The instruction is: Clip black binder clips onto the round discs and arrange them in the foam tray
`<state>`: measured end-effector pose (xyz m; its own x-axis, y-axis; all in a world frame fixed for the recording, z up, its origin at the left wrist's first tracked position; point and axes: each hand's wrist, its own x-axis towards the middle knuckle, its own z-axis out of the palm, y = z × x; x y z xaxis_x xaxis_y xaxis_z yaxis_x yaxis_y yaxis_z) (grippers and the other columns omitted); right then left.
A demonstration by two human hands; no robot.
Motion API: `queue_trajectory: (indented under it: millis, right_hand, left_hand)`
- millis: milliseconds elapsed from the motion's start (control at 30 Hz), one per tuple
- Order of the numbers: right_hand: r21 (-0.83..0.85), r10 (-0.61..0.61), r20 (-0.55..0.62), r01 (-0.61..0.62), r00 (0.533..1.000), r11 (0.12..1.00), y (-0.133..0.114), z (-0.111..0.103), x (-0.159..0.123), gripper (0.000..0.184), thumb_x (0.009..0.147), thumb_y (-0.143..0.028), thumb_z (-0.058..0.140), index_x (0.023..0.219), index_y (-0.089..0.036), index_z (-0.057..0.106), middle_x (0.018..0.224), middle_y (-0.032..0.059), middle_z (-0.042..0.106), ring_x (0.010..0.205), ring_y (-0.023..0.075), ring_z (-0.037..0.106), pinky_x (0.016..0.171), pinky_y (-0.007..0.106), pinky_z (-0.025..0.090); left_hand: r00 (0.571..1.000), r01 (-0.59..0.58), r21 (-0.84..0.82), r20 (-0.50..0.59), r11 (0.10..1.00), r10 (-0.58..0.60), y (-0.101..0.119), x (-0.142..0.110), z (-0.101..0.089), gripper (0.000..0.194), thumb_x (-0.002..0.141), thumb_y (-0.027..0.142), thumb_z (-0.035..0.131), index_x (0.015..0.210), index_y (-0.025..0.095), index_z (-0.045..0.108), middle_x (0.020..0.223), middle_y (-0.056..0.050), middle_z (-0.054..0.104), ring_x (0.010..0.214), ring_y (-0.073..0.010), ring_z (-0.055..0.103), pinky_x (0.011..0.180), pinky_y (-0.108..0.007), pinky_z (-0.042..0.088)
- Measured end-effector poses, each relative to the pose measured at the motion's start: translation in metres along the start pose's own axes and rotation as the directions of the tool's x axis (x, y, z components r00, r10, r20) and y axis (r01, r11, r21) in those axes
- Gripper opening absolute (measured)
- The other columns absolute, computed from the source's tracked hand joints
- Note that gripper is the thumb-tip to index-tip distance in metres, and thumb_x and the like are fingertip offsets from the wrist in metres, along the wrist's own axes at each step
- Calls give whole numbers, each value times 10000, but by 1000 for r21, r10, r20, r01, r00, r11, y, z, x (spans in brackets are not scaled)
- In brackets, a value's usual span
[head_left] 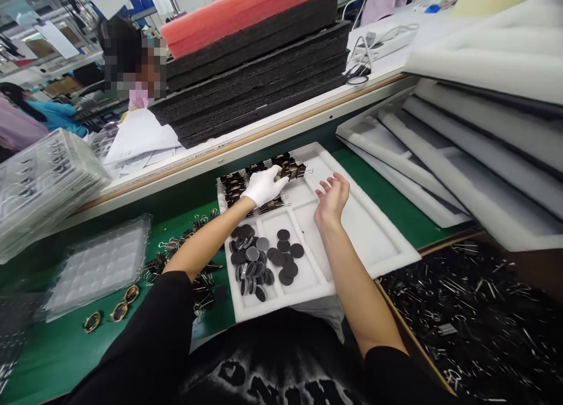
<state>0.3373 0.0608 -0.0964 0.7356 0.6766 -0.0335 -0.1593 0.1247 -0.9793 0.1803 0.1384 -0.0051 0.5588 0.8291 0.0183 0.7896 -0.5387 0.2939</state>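
My left hand (264, 185), in a white glove, reaches over rows of black binder clips (233, 185) at the far left of a white foam tray (369, 226). Its thumb and forefinger sit around a dark binder clip (290, 169) at the end of a row; the fingertips are partly hidden. To the right, my bare right hand (333, 199) hovers above the tray, palm turned up and inward. Its fingers are loosely bent and apart, with nothing in them. Nearer to me, dark round discs (288, 261) lie loose in the tray's front compartments, some with grey faces.
Loose binder clips (176, 249) lie left of the tray, near a clear plastic tray (103, 258) and round gold-rimmed pieces (119, 311). White foam trays (440, 141) lean at right above a box of many clips (461, 311). Black foam sheets (264, 76) are stacked behind.
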Motion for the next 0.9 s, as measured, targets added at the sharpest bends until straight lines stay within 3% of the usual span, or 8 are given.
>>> queue_trajectory:
  millis: [133,267,400,467,567,700,800,900]
  right_hand:
    - [-137,-52,-21,49,998,989,11,1,10,554,965,-403,217,1447,-255,447,1395,153,558,1235,260,628,887,418,557]
    - [-346,-111,62,126,992,930,11,10,4,552,889,-227,289,1380,-171,534,1419,185,617,1340,266,584,1116,509,445]
    - [-559,-153,170,223,973,798,11,19,-6,683,822,-107,368,1498,-106,467,1537,232,548,1545,321,375,1245,665,119]
    - [-629,-156,226,266,962,730,12,21,-9,717,833,-83,372,1550,-82,407,1528,253,554,1562,336,340,1232,689,81]
    - [-697,-148,290,314,946,645,13,20,-11,713,856,-78,369,1568,-76,380,1470,260,599,1480,344,438,1214,699,115]
    - [-750,-151,337,362,929,554,10,14,-14,659,881,-111,365,1537,-110,434,1491,258,571,1424,349,462,1187,714,163]
    - [-751,-146,420,434,895,497,2,6,-23,543,925,-191,376,1431,-127,560,1492,270,543,1395,392,453,1138,712,235]
    - [-658,-79,632,588,771,470,-9,0,-39,415,937,-323,457,1245,-168,689,1249,203,681,1203,380,567,1081,626,354]
  left_hand:
    - [999,39,121,-11,992,-38,7,18,21,397,1029,474,474,1203,177,673,1149,-167,743,1176,-359,629,1005,-491,403]
    - [997,80,215,-15,973,-79,1,20,27,437,979,508,551,1145,142,724,1321,-247,640,1284,-444,510,1001,-568,385]
    - [995,96,243,-2,965,-98,1,22,29,411,952,468,613,1207,156,695,1270,-215,659,1242,-415,537,1005,-561,387]
    - [994,107,246,-11,963,-108,5,22,28,416,947,444,632,1234,145,667,1282,-214,656,1240,-407,542,1016,-553,384]
    - [995,103,232,-22,967,-100,9,14,23,451,961,434,614,1291,126,619,1323,-222,643,1243,-399,552,1019,-534,392]
    - [1000,28,197,4,980,-29,-2,-21,-2,493,1021,491,492,1395,181,576,1365,-179,644,1265,-367,559,1051,-510,385]
    - [998,-32,205,56,978,21,-31,-69,-29,489,1014,517,502,1404,238,599,1394,-138,648,1302,-354,550,1088,-489,367]
    - [1000,2,233,17,972,-6,-77,-134,-56,488,1017,520,498,1400,238,611,1427,-121,640,1311,-342,561,1080,-478,396]
